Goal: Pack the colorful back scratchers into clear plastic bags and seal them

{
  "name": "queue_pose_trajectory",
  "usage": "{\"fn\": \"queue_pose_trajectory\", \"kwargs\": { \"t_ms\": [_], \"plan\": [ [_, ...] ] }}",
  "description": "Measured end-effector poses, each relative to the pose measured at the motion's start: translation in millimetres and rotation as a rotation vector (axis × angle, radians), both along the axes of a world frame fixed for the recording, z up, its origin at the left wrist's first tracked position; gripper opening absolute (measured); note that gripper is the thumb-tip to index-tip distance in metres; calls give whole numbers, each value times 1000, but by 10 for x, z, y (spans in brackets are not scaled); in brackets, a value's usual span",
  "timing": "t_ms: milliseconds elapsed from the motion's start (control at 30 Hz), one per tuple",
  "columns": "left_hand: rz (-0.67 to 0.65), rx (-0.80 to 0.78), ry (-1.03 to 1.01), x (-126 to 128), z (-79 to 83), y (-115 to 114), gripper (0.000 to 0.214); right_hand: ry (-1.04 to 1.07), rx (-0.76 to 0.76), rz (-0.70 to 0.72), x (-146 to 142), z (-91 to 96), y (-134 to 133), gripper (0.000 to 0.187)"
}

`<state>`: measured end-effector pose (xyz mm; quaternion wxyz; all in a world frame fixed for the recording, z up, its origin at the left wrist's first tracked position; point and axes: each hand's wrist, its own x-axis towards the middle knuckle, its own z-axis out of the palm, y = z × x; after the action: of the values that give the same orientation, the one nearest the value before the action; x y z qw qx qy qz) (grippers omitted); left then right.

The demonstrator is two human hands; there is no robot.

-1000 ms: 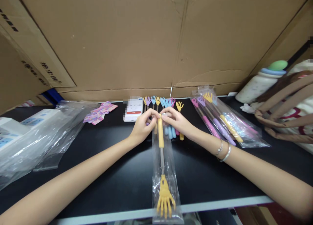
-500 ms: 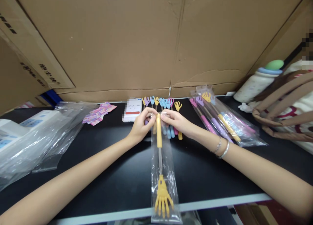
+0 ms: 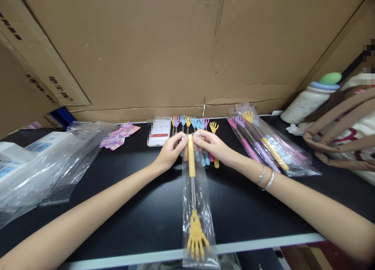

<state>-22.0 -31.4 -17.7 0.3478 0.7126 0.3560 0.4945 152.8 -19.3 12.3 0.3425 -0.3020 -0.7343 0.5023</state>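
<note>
Cardboard (image 3: 146, 47): upright, behind our table.
Table (image 3: 131, 219): black top, pale near edge.
Full bag (image 3: 306, 169): well right of our bag, with pink, purple and yellow scratchers showing.
Bag (image 3: 203, 199): clear, narrow, pointing toward us; far end at our fingers, bottom past the near edge.
Scratcher (image 3: 193, 190): in the bag, handle away from us, claw toward us.
Loose scratchers (image 3: 200, 124): mixed colors, just beyond our hands, partly hidden by them.
Left hand (image 3: 170, 152): thumb and index pinching the bag's far end, left of the handle.
Right hand (image 3: 215, 147): same pinch, right of the handle.
Handle (image 3: 191, 160): yellow; its tip sits between both pairs of fingertips. Touching them? We can't tell.
Claw (image 3: 197, 235): yellow, well apart from our fingers, over the near edge.
</note>
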Motion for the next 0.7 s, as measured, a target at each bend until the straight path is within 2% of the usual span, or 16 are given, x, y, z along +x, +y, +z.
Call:
{"fn": "queue_pose_trajectory", "kwargs": {
  "t_ms": [267, 700],
  "plan": [
    [-13, 0, 6, -6, -14, 17, 35, -87, -18, -10, 31, -61, 59, 28],
    [-38, 8, 11, 3, 18, 4, 35, -53, 89, 27, 18, -76, 71, 26]
  ]
}}
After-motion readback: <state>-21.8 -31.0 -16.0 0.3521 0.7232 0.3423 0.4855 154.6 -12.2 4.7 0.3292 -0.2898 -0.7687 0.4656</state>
